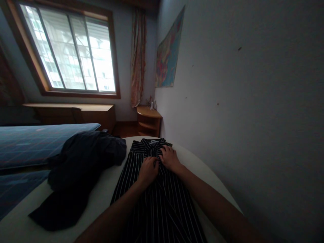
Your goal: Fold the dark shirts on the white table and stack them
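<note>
A black shirt (pixel 158 202) with thin white stripes lies on a round pale table (pixel 202 170), its collar (pixel 152 142) at the far end. My left hand (pixel 149 171) is closed on the shirt's front, below the collar, with fingers curled into the cloth. Slightly farther away and to the right, my right hand (pixel 170 157) grips the cloth beside the front opening, its fingers bent. Both hands touch the shirt close together. The fingertips are partly hidden, and I cannot make out any buttons between them.
A heap of dark clothing (pixel 76 168) lies on the table's left side. Beyond it is a blue checked mattress (pixel 37 141). A wall (pixel 253 135) rises close on the right. A corner shelf (pixel 149 112) and a wooden desk (pixel 98 108) stand at the back.
</note>
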`<state>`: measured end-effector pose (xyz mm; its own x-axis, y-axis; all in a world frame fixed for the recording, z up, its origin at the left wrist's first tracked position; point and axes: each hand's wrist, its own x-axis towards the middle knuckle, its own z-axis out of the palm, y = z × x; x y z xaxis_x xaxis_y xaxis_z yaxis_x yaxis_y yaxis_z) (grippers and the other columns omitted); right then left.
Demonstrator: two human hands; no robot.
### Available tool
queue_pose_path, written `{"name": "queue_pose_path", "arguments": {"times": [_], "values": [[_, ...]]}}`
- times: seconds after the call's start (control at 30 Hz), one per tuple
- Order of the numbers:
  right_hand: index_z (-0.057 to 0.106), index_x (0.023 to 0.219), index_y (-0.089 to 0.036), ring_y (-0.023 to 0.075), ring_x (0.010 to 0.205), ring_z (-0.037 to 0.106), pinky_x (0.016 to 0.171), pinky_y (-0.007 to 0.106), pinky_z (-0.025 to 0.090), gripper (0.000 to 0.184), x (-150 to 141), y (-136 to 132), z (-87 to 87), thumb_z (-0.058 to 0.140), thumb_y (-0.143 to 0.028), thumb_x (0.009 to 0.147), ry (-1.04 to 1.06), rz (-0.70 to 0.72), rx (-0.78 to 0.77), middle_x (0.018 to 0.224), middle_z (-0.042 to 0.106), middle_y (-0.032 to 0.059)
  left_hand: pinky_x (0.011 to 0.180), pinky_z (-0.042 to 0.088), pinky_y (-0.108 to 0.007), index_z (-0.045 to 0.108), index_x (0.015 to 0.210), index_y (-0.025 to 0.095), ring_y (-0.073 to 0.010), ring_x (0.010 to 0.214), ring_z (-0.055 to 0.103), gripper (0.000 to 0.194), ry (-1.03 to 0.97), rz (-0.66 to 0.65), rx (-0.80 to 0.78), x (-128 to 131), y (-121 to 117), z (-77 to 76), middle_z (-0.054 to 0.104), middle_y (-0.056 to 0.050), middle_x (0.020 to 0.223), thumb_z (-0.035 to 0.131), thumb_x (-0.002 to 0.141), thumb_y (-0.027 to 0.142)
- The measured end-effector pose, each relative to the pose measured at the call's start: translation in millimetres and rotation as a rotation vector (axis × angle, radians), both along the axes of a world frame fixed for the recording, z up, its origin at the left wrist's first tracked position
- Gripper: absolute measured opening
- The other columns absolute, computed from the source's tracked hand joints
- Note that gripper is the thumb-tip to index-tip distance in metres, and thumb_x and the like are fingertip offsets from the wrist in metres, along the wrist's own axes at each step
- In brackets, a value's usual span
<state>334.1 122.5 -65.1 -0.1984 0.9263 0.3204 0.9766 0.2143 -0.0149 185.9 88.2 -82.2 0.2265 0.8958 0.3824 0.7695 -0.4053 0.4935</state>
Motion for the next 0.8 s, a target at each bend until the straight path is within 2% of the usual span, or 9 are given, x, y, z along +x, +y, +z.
{"name": "queue_pose_path", "arguments": {"times": [0.1,0.17,0.23,0.3,0.4,0.47,0.57,0.67,0.8], "values": [[0.053,0.136,-0.012,0.0293,0.135,0.038,0.110,0.041,0.030,0.050,-2,-31,3.0,0.042,-0.040,0.096,0.029,0.007,-0.073,0.147,0.046,0.0146,0.103,0.040,-0.036,0.064,0.118,0.014,-0.0241,0.114,0.058,0.033,0.039,0.051,-0.027,-14,0,10.0,0.066,-0.012,0.122,0.045,0.092,0.020],[0.048,0.141,-0.007,0.0299,0.139,0.034,0.114,0.040,0.024,0.062,-4,-50,4.5,0.039,-0.048,0.097,0.071,-0.010,-0.162,0.149,0.043,0.0184,0.105,0.038,-0.039,0.059,0.126,0.012,-0.0285,0.124,0.053,0.040,0.092,0.103,-0.066,-28,-7,11.3,0.059,-0.017,0.134,0.048,0.091,0.024],[0.040,0.147,-0.004,0.0314,0.144,0.027,0.117,0.041,0.018,0.076,-6,-68,4.2,0.035,-0.059,0.095,0.119,-0.037,-0.279,0.154,0.036,0.0205,0.108,0.035,-0.045,0.052,0.136,0.010,-0.0340,0.135,0.044,0.051,0.199,0.143,-0.154,-41,-20,7.8,0.047,-0.021,0.146,0.048,0.092,0.035],[0.033,0.151,-0.007,0.0332,0.147,0.019,0.119,0.046,0.013,0.085,-9,-83,1.0,0.033,-0.067,0.092,0.159,-0.063,-0.391,0.158,0.027,0.0193,0.111,0.030,-0.051,0.043,0.144,0.009,-0.0382,0.143,0.031,0.063,0.328,0.141,-0.264,-52,-34,1.3,0.033,-0.023,0.155,0.042,0.094,0.048],[0.024,0.155,-0.012,0.0329,0.150,0.010,0.119,0.049,0.008,0.086,-13,-97,-8.6,0.033,-0.068,0.091,0.188,-0.062,-0.448,0.162,0.016,0.0157,0.115,0.021,-0.054,0.033,0.151,0.012,-0.0378,0.148,0.017,0.071,0.431,0.096,-0.291,-61,-50,-8.9,0.021,-0.021,0.160,0.035,0.095,0.056],[0.022,0.156,-0.013,0.0312,0.150,0.008,0.119,0.049,0.006,0.080,-16,-99,-16.0,0.031,-0.062,0.093,0.193,-0.053,-0.407,0.163,0.013,0.0143,0.116,0.019,-0.053,0.031,0.152,0.014,-0.0356,0.149,0.015,0.070,0.443,0.092,-0.241,-63,-53,-13.8,0.021,-0.019,0.160,0.033,0.096,0.055],[0.025,0.155,-0.013,0.0306,0.150,0.010,0.119,0.049,0.004,0.070,-17,-94,-23.7,0.027,-0.052,0.097,0.191,-0.047,-0.344,0.162,0.017,0.0136,0.116,0.019,-0.052,0.034,0.151,0.015,-0.0354,0.148,0.018,0.066,0.448,0.100,-0.198,-61,-47,-18.0,0.024,-0.018,0.159,0.033,0.097,0.052],[0.027,0.154,-0.013,0.0299,0.150,0.012,0.119,0.048,0.005,0.066,-18,-82,-26.8,0.027,-0.046,0.098,0.178,-0.037,-0.320,0.162,0.019,0.0128,0.116,0.019,-0.052,0.034,0.151,0.015,-0.0356,0.148,0.018,0.065,0.459,0.099,-0.185,-58,-34,-19.2,0.025,-0.018,0.159,0.033,0.097,0.051],[0.027,0.154,-0.014,0.0283,0.150,0.013,0.119,0.048,0.007,0.064,-16,-60,-29.0,0.027,-0.045,0.098,0.169,-0.029,-0.305,0.162,0.020,0.0112,0.116,0.016,-0.053,0.030,0.153,0.014,-0.0360,0.148,0.016,0.068,0.439,0.107,-0.242,-55,-11,-16.4,0.022,-0.019,0.160,0.031,0.097,0.052]]}}
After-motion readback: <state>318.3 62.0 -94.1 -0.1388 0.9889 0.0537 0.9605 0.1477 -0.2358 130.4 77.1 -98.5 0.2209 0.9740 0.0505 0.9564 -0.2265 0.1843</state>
